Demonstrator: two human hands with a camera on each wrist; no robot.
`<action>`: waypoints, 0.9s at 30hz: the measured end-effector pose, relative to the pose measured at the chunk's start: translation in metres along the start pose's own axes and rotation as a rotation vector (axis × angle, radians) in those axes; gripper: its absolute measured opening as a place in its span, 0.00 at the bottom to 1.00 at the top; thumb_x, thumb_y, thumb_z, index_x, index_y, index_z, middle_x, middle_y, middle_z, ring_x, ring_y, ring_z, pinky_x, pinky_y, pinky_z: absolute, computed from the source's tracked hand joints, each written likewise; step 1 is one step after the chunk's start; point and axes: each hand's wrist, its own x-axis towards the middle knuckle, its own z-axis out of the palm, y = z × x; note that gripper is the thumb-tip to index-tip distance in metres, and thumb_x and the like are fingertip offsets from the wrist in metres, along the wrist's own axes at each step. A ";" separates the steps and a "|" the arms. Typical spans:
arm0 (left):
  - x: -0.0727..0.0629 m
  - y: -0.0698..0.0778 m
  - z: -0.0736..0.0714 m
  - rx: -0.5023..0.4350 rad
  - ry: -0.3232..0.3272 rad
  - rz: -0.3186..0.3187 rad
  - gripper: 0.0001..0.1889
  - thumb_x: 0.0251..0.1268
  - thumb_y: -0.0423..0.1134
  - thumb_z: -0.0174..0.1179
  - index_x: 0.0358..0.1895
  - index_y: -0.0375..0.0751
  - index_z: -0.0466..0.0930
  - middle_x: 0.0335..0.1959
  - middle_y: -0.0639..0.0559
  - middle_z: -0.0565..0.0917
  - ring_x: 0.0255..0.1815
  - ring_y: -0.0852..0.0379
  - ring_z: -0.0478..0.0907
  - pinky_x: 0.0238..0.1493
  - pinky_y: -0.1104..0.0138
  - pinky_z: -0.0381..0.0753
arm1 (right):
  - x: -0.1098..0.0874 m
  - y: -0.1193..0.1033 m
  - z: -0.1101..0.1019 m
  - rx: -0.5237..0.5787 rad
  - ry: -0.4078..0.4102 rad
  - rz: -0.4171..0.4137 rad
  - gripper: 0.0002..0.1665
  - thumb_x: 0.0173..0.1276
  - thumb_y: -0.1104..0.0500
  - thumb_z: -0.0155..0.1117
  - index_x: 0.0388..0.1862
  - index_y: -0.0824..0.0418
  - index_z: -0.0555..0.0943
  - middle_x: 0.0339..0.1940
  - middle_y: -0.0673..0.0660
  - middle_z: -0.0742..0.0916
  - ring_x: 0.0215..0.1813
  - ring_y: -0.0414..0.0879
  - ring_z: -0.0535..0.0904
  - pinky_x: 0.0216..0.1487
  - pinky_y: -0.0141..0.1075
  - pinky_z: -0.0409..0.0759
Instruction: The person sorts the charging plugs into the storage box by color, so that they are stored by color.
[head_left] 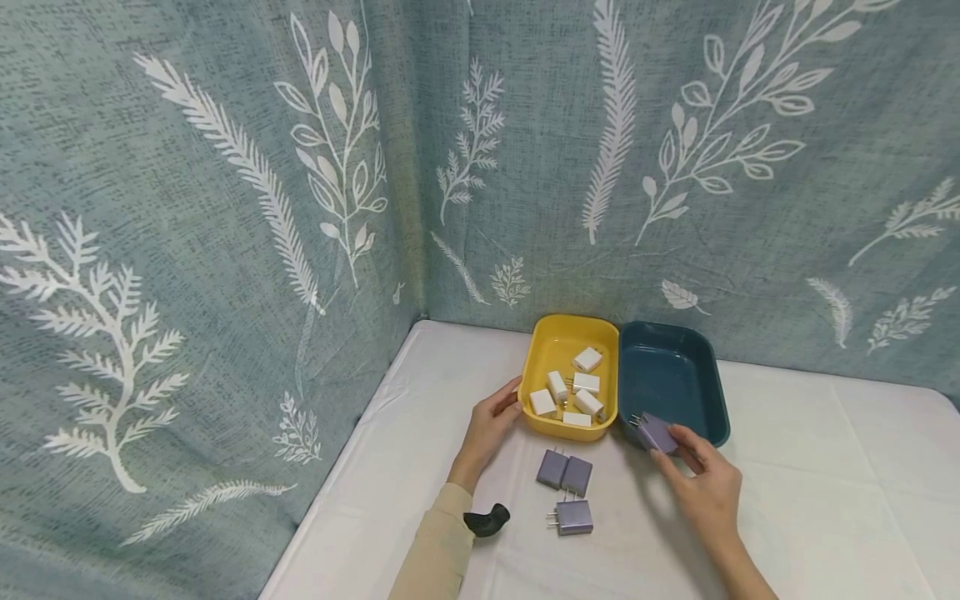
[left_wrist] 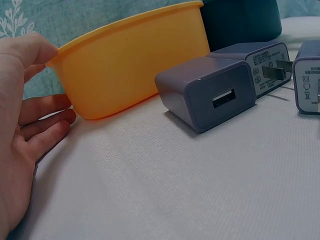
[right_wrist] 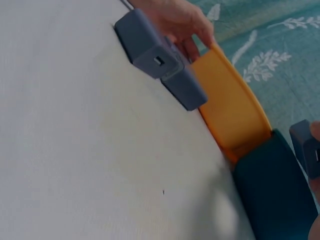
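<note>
My right hand [head_left: 712, 492] pinches a purple-grey USB charger [head_left: 659, 433] over the near rim of the dark blue bin [head_left: 663, 379], its prongs pointing left. In the right wrist view, that charger [right_wrist: 305, 147] shows at the right edge, above the bin. My left hand [head_left: 489, 429] holds the left near corner of the yellow bin [left_wrist: 135, 55], thumb at the rim and other fingers low against the wall. Several white chargers [head_left: 587, 384] lie inside the yellow bin. On the cloth in front, two purple-grey chargers [left_wrist: 210, 92] sit side by side, and a third [head_left: 575, 517] lies nearer me.
The two bins stand side by side on a white cloth-covered table [head_left: 825, 483]. Behind and to the left hangs a teal curtain [head_left: 525, 167] with white leaf prints. A black curved object [head_left: 487, 521] is beside my left sleeve [head_left: 438, 542].
</note>
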 end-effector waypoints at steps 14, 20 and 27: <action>0.000 0.000 0.000 -0.009 0.007 -0.009 0.24 0.71 0.35 0.55 0.70 0.43 0.69 0.67 0.39 0.74 0.65 0.44 0.75 0.63 0.64 0.76 | 0.008 0.005 -0.006 -0.074 0.030 0.011 0.25 0.48 0.77 0.74 0.48 0.74 0.82 0.47 0.70 0.86 0.50 0.17 0.76 0.50 0.16 0.76; 0.001 0.001 -0.001 -0.009 0.009 -0.002 0.24 0.71 0.35 0.55 0.69 0.43 0.69 0.67 0.39 0.75 0.65 0.44 0.75 0.64 0.63 0.76 | 0.013 0.006 -0.008 -0.090 0.047 0.002 0.25 0.48 0.77 0.74 0.49 0.76 0.81 0.47 0.71 0.86 0.50 0.16 0.75 0.51 0.16 0.75; 0.000 0.001 0.001 0.002 0.002 -0.019 0.25 0.71 0.36 0.55 0.70 0.45 0.69 0.67 0.42 0.75 0.65 0.46 0.75 0.64 0.61 0.76 | 0.015 0.011 -0.012 -0.078 0.068 0.029 0.26 0.47 0.77 0.74 0.49 0.77 0.81 0.47 0.71 0.86 0.49 0.16 0.76 0.50 0.16 0.76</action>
